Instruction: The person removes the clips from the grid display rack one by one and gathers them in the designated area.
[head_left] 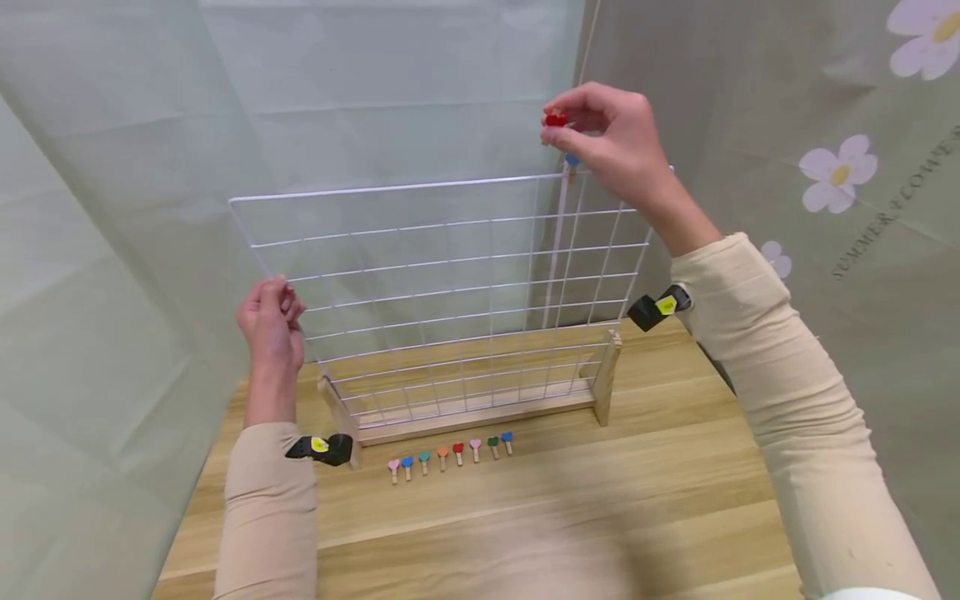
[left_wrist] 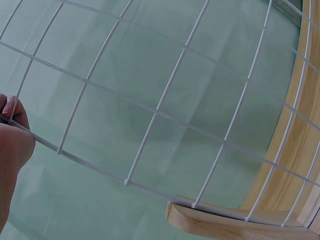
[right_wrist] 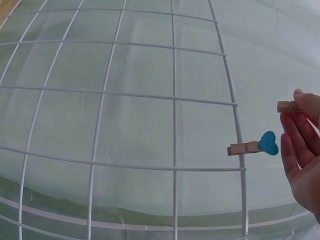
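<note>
Your left hand pinches the left edge of the white wire grid, so brace it firm there. Eight spare clips lie on the table. A blue heart clip sits on the top wire; your right hand pinches the red clip above it, so squeeze it wide and seat it just beside the blue.

We wear long beige sleeves reaching our wrists, snug and softly creased. Just behind each hand a small black camera mount sits strapped on, each bearing a yellow sticker.
</note>
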